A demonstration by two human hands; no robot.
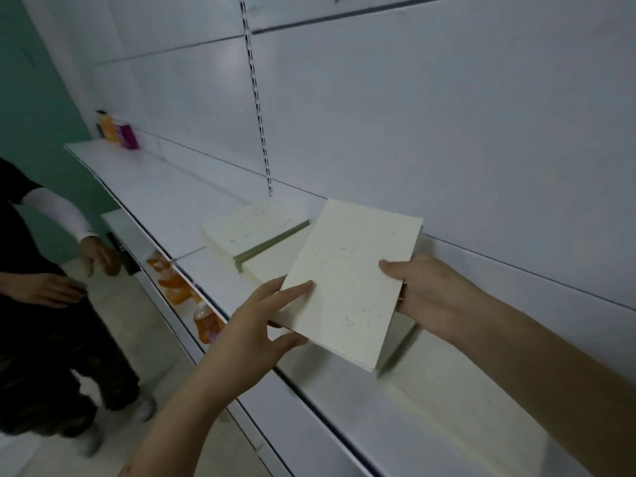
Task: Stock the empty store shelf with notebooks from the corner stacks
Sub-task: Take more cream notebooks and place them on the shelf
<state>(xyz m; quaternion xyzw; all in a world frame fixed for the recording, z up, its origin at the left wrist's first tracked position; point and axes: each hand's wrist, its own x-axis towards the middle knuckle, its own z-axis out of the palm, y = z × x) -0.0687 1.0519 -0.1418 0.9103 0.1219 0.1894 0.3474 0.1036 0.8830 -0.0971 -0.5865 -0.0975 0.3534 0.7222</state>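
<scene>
A white store shelf (344, 401) runs along a pale slotted back panel. Placing is under way: a cream notebook (347, 280) hangs above the shelf, with shelved notebooks (251, 228) at its 10 o'clock. The left hand (265, 321) pinches its 8 o'clock corner, fingers on top, thumb beneath. The right hand (433, 294) grips the 3 o'clock edge. Next, it probably needs lowering flat beside them.

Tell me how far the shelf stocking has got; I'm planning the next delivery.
Done: a few notebooks already lie on the shelf. In hand: the left hand and right hand hold another notebook above the shelf, not yet set down. Left: most of the shelf is bare.
</scene>
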